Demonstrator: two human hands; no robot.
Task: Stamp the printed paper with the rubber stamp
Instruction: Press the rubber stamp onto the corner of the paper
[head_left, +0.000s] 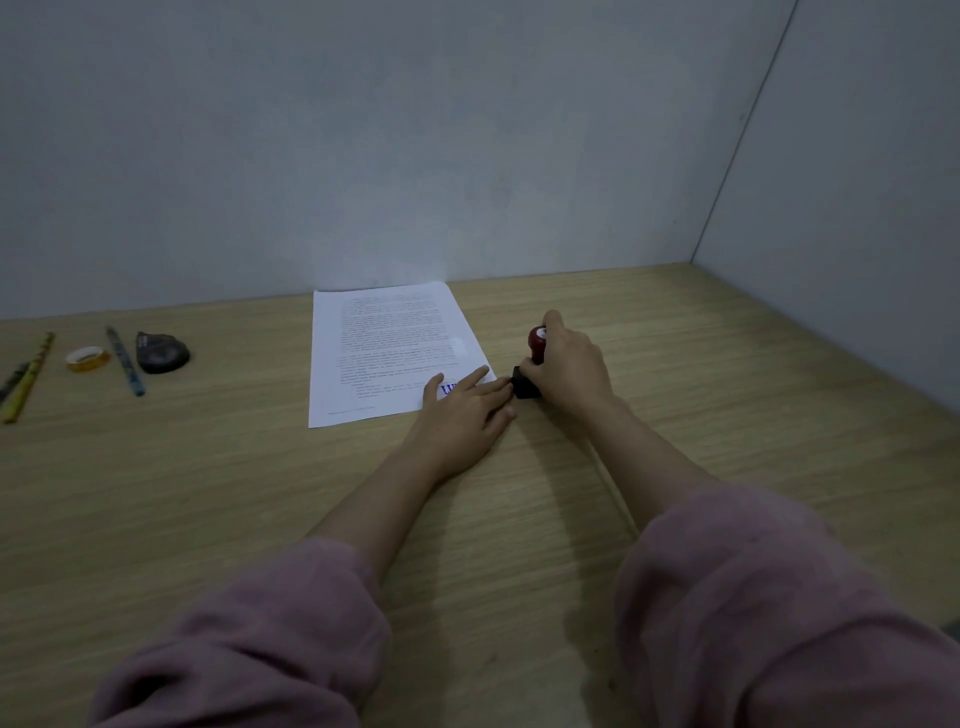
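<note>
Wooden desk (675, 364) held the printed paper (384, 353); left hand (462, 410) pressed it with flat fingers, right hand (569, 364) gripped the rubber stamp (535, 345) beside it.

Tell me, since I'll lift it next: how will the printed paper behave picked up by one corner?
The printed paper looks like one thin sheet lying flat, so it would likely droop. On the smooth table it probably slides easily; the left hand resting on its corner seems to pin it.

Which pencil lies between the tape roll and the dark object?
The blue pencil: it lies between the tape roll and the dark object, whereas the yellow-green pencil lies left of the roll.
</note>
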